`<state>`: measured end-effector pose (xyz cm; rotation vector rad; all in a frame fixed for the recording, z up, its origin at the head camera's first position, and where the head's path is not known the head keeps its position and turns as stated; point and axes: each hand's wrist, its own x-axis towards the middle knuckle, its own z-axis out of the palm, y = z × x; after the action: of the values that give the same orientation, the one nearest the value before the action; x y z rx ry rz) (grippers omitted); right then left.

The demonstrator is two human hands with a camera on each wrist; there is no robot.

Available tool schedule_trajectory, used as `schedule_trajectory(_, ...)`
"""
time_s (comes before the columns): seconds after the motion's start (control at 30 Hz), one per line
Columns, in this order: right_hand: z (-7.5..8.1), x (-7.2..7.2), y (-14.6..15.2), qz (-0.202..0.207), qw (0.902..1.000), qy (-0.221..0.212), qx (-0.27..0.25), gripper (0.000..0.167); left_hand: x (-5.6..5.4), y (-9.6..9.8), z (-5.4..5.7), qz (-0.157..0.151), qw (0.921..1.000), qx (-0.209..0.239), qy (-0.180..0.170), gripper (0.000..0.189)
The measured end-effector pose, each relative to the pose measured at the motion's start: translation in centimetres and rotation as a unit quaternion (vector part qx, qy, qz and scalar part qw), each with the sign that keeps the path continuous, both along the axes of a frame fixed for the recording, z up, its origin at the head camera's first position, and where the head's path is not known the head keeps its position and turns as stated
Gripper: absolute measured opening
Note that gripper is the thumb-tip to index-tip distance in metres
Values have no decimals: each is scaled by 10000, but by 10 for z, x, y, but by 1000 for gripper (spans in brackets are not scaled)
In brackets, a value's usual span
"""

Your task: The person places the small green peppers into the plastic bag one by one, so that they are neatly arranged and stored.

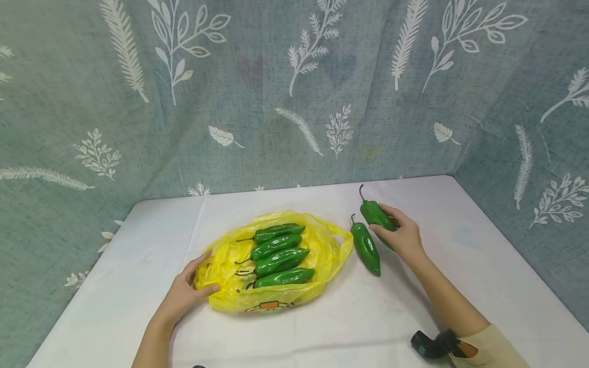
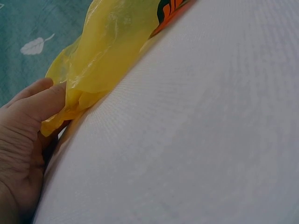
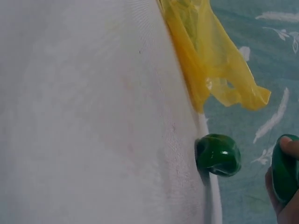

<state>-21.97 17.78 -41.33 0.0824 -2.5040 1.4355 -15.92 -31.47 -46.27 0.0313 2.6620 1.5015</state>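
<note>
A yellow plastic bag [image 1: 331, 255] lies spread on the white-covered table, with several glossy green peppers [image 1: 281, 260] side by side in it, stems to the left. At its left end my left hand [image 1: 185, 289] holds the bag, thumb on the near side and fingers on the far side. To the right of the bag, my right hand [image 1: 401, 232] grips another green pepper [image 1: 375, 212] between thumb and fingers, its curved stem pointing away. Just left of that hand lies a loose green pepper [image 1: 366, 249]; the right wrist view shows this loose pepper [image 3: 218, 155] end-on.
A grey-green curtain [image 1: 276, 128] with white leaf prints hangs behind the table and along both sides. White cloth [image 1: 349, 327] covers the table. A black strap device [image 1: 434, 345] sits at my right wrist by the beige sleeve [image 1: 490, 350].
</note>
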Motion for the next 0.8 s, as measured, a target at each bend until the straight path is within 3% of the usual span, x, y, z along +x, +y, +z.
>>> schedule_trajectory(0.8, 23, -6, -40, 904, 9957, 106, -170, 60, 0, -1, -4, -46, 9999, -30, 133, 90)
